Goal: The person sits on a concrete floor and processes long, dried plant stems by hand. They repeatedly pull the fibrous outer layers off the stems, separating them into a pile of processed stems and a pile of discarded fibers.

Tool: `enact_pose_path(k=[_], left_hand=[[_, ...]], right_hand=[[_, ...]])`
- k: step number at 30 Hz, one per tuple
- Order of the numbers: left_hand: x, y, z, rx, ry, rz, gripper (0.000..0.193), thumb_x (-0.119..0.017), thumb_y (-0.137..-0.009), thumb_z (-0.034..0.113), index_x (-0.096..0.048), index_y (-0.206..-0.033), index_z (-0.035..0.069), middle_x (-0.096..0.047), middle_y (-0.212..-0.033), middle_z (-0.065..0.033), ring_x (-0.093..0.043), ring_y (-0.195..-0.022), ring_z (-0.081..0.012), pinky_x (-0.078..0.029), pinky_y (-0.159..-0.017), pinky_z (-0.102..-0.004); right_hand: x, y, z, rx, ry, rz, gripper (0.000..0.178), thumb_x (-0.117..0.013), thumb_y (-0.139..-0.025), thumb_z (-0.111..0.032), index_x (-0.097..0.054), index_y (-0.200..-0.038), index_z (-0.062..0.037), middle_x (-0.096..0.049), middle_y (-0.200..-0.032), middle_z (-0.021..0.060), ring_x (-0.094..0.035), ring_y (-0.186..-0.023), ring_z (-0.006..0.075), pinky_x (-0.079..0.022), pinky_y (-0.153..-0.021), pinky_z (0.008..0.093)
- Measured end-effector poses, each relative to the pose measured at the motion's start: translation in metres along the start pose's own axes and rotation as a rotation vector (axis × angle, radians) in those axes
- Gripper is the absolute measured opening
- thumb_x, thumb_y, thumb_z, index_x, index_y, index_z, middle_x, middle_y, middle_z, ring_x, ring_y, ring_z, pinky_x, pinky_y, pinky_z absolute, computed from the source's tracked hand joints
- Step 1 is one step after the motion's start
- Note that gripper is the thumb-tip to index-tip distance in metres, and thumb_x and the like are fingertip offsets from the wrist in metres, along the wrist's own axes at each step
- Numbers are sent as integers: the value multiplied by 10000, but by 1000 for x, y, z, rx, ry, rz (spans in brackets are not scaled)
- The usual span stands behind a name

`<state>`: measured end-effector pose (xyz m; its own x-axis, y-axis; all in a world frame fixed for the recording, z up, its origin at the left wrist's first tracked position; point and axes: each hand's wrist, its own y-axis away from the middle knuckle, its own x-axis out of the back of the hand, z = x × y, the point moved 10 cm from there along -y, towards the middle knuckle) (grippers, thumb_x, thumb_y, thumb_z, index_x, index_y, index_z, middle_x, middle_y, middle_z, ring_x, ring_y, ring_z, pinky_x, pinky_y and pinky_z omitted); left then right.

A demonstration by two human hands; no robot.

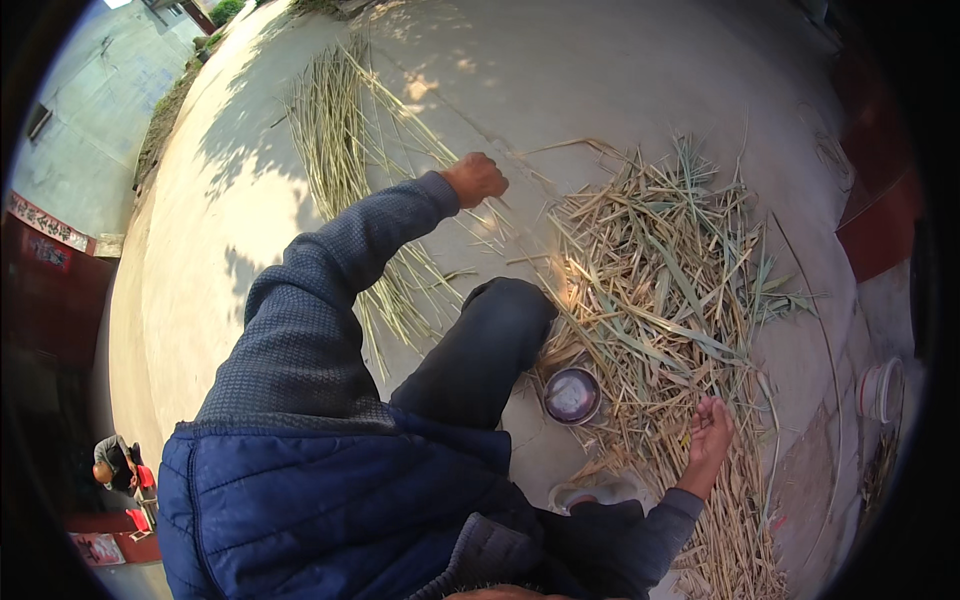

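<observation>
My left hand [477, 181] is stretched out over the concrete and closed in a fist. A long pale reed stalk [425, 130] runs up to it from the far left and shows again on its other side, toward the peelings. To the right, my right hand [710, 438] hovers low over the heap of dry leaf peelings [660, 260], its fingers curled. A tiny yellow bit shows beside those fingers; what they hold is too small to make out. Left of my knee lies a loose bundle of peeled green stalks [330, 130].
A round dark-rimmed tin [572, 395] with a whitish top stands between my legs, against the peelings. A white bucket [880, 390] is at the far right. Another person [115, 463] bends over at the lower left. Walls and red doors [55, 290] edge the yard.
</observation>
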<state>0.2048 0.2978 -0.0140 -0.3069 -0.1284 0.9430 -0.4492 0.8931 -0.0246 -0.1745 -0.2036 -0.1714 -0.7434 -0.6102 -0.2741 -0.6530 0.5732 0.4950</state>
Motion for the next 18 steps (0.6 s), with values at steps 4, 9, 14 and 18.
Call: enact_pose_path(k=[4,9,14,18], left_hand=[[-74,109,-59,222,-36,-457,162,-759,-668,169,-612,-729,140,-656,-773,-46,-680,-861,-273,-510,-742,-422],[-41,93,17,115,288,-404,267,-803,-746,302,-646,-754,86,-651,-767,-107,-669,-811,-334,-516,-755,-449],[83,-50,100,-81,425,172,248,-719,-863,279,-592,-828,69,-634,-754,-119,-641,-790,-342,-501,-728,-462],[118,-141,182,-155,662,231,210,-719,-872,253,-624,-862,66,-626,-764,-100,-635,-784,-334,-501,-719,-453]], right_hand=[[0,-8,22,-39,99,-23,261,-684,-991,-207,-625,-1175,-31,-715,-974,76,-677,-807,153,-571,-690,297],[-18,-19,80,-187,260,-68,203,-622,-1013,-166,-597,-1156,-24,-703,-953,78,-667,-778,150,-562,-668,291],[-22,-35,155,-249,541,-91,249,-611,-999,-169,-594,-1196,-17,-701,-922,83,-677,-755,140,-564,-610,276],[-12,-44,217,-154,527,6,262,-612,-960,-189,-651,-1136,1,-702,-866,87,-675,-685,150,-537,-585,281]])
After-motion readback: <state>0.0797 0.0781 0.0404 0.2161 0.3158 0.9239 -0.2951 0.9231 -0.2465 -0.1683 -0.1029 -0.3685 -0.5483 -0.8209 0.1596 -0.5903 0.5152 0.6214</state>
